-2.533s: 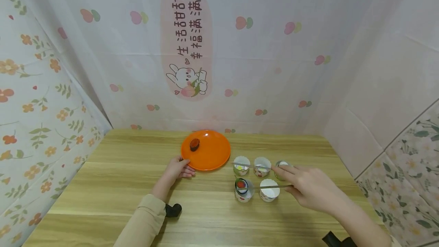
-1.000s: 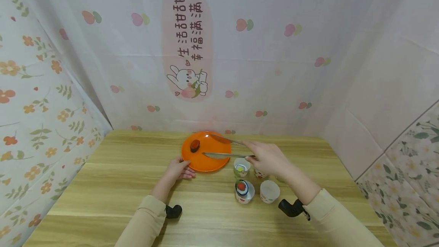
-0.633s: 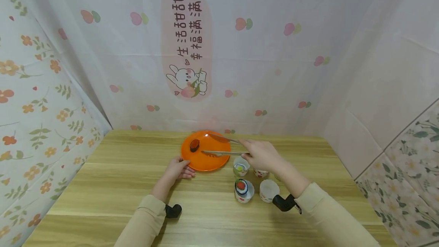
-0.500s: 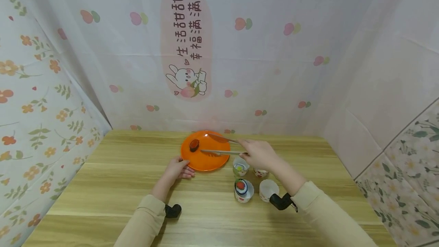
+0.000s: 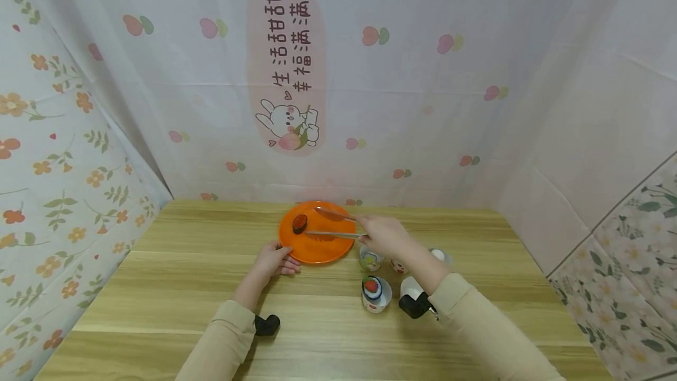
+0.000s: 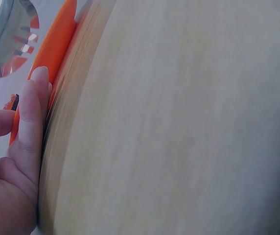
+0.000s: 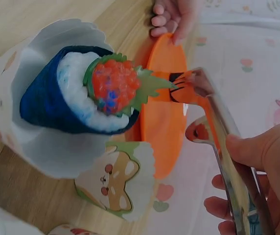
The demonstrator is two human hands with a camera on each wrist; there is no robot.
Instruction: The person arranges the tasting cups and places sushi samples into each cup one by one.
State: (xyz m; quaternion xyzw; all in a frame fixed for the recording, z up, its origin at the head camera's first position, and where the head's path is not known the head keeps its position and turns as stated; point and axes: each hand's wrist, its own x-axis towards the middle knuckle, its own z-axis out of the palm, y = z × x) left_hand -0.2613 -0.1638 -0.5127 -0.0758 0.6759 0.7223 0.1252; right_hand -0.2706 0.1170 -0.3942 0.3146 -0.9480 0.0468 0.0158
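Observation:
An orange plate [image 5: 328,253] lies at the back of the table, its near left rim pinched by my left hand [image 5: 273,260], thumb on top and fingers along the underside. Toward the plate's left side sits a small roe sushi [image 5: 300,223] with a dark wrap. My right hand [image 5: 386,237] grips metal tongs [image 5: 333,234] over the plate. The tong arms are spread apart with nothing between them; the nearer tip is right beside the sushi. In the right wrist view the serrated tong ends [image 7: 198,83] reach over the plate, and the right thumb presses one arm.
Several paper cups stand right of the plate. The front left cup [image 5: 376,307] holds a cone hand roll [image 5: 372,287] topped with roe and a green leaf. The right forearm passes over the others, partly hiding them. A patterned curtain [image 5: 423,104] hangs behind the table [image 5: 211,240].
The right hand has carried the tongs from over the cups leftward to the plate, lately inching closer to the roe sushi. My left hand and the plate have stayed in place.

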